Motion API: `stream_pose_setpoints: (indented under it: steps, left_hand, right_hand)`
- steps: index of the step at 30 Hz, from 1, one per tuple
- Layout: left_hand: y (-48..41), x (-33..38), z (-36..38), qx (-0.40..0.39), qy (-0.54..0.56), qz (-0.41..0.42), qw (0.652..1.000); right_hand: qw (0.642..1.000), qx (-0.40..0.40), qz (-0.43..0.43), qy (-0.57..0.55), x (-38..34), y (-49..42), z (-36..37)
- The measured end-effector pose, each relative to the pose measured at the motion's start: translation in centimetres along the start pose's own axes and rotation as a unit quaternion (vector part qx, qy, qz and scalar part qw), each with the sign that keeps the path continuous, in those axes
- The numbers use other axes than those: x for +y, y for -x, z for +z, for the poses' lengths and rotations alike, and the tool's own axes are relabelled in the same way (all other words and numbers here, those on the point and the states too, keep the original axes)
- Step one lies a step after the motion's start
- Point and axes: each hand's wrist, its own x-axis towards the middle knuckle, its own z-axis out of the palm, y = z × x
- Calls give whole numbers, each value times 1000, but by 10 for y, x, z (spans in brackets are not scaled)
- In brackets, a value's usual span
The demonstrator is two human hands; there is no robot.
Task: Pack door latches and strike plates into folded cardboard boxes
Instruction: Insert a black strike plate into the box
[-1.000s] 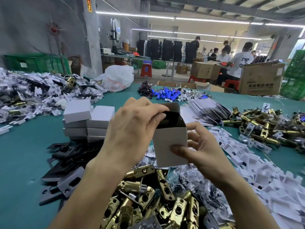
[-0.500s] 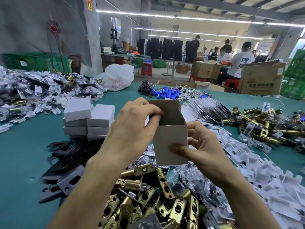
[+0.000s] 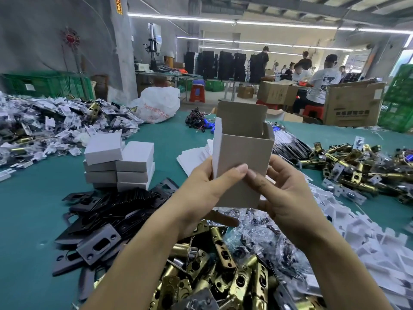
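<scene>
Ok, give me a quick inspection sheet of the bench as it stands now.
Surface: teal table, crowded.
Job's things: open cardboard box held upright; brass door latches heaped nearest; black strike plates to the left; closed white boxes stacked beyond.
Clutter: bagged small parts; white card inserts on the right.
Hands: left hand and right hand both grip the box.
Cables: dark tangle far back, possibly wires.
Surroundings: people working among brown cartons; green crates.

Bare skin only: left forearm (image 3: 143,249) and right forearm (image 3: 333,253) uncovered to frame edge; left hand (image 3: 201,189), right hand (image 3: 286,195) slender-fingered, short trimmed nails.
</scene>
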Motion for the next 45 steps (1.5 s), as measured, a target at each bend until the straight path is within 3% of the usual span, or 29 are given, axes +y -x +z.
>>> stream_pose_setpoints:
  steps: [2, 4, 7, 11, 14, 22, 24, 27, 29, 31, 34, 41, 45]
  left_hand:
    - [-2, -1, 0, 14, 60, 15, 998]
    - [-4, 1, -4, 46, 97, 25, 994]
    - [-7, 1, -11, 109, 120, 32, 986]
    - [-7, 2, -15, 135, 129, 49, 981]
    - [-7, 2, -15, 129, 123, 36, 983]
    - [-10, -8, -14, 120, 106, 17, 987]
    - [-12, -13, -15, 119, 95, 14, 988]
    - [-11, -18, -15, 92, 47, -3, 995]
    - [-10, -22, -14, 60, 16, -27, 998]
    - [-9, -25, -11, 24, -6, -54, 998]
    - [-7, -29, -6, -38, -26, -76, 996]
    - [-3, -29, -2, -111, -33, -72, 991]
    - [-4, -28, -4, -104, -29, -60, 992]
  right_hand:
    - [999, -11, 5, 30, -1, -1, -2]
    - [991, 13, 13, 129, 0, -2, -6]
    - [932, 62, 26, 356, 5, -3, -16]
    - [840, -145, 159, 498, 12, 2, -12]
    - [789, -188, 208, 546, 17, 8, -3]
    - [837, -142, 154, 505, 4, 5, -11]
    - [869, -61, 116, 477, -3, 5, -16]
    - [912, 148, -33, 382, -18, 2, -24]
    - [925, 219, -140, 277, -30, 3, -23]
    - [926, 217, -232, 205, -41, 7, -19]
    - [904, 173, -298, 252, -46, 11, -9]
    - [876, 145, -234, 396, -33, 10, -4]
    - [903, 102, -199, 367, -35, 10, -4]
